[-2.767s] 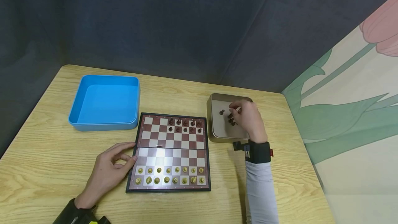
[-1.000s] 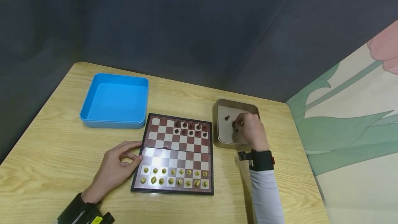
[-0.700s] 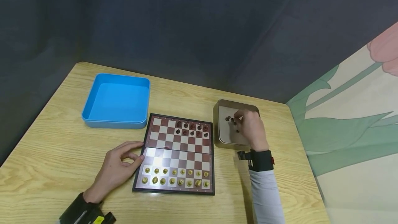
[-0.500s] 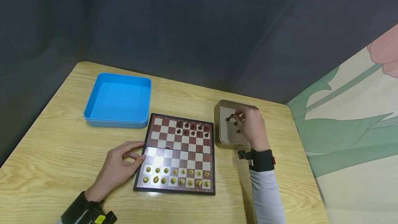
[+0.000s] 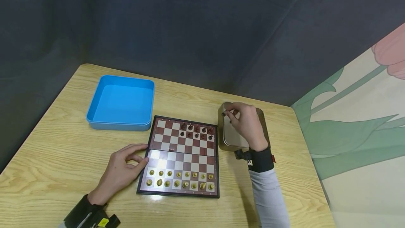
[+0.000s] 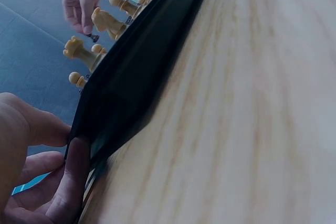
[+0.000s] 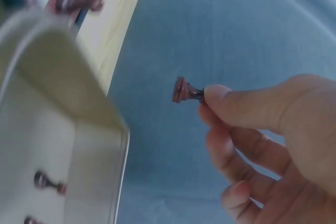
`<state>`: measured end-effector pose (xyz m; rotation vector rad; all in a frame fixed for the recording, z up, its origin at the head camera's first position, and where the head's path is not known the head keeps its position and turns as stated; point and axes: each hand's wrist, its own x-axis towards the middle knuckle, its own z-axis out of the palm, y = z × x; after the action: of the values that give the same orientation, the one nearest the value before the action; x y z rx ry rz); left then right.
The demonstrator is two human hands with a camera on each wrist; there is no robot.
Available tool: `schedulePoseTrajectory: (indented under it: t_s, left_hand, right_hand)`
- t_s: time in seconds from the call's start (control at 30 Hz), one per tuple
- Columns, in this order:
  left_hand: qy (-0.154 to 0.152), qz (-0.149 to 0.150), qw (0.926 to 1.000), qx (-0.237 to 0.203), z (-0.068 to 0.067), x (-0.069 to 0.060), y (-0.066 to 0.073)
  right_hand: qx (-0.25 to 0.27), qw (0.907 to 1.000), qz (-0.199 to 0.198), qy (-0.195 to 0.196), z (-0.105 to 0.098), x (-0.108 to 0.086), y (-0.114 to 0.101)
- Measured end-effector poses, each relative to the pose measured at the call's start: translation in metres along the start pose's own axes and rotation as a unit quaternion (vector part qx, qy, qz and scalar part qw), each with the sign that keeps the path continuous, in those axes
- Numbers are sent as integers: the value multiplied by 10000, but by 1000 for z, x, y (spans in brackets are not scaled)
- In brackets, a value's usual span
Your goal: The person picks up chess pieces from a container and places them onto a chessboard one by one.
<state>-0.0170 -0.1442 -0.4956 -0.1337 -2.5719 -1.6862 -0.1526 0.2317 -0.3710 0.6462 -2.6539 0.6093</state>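
My right hand (image 5: 249, 126) pinches a dark brown chess piece (image 7: 185, 92) between thumb and fingertips, above the left rim of the metal tin (image 5: 220, 131). The piece's wide base sticks out; its head is covered by the fingertips, so its kind cannot be told. My left hand (image 5: 117, 171) rests on the table with thumb and forefinger touching the left edge of the chessboard (image 5: 178, 157). Two rows of gold chess pieces (image 5: 185, 184) stand along the near side. Dark pieces (image 5: 197, 129) stand in two part-filled rows at the far right.
In the right wrist view, a dark chess piece (image 7: 48, 181) lies inside the tin. A blue tray (image 5: 121, 126) stands on the wooden table (image 5: 183, 96) behind the board's left side. A dark curtain (image 5: 190, 31) hangs behind the table.
My right hand was low among the dark pieces in the tin. It has moved left and up to the tin's left rim, holding one piece. My left hand keeps touching the board.
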Motion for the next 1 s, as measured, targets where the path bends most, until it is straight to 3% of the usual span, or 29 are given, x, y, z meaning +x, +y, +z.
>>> schedulePoseTrajectory:
  t_s: [0.5, 0.8, 1.0]
  left_hand:
    - [-38, -118, 9998, -134, 2, 1, 5]
    - [-60, -104, 9997, -218, 4, 1, 4]
    - [-36, -70, 9997, -239, 3, 1, 4]
  right_hand:
    - [188, 9941, -916, -558, 23, 16, -47]
    - [351, 9922, -818, -876, 39, 17, -58]
    - [311, 9914, -923, -877, 51, 19, -68]
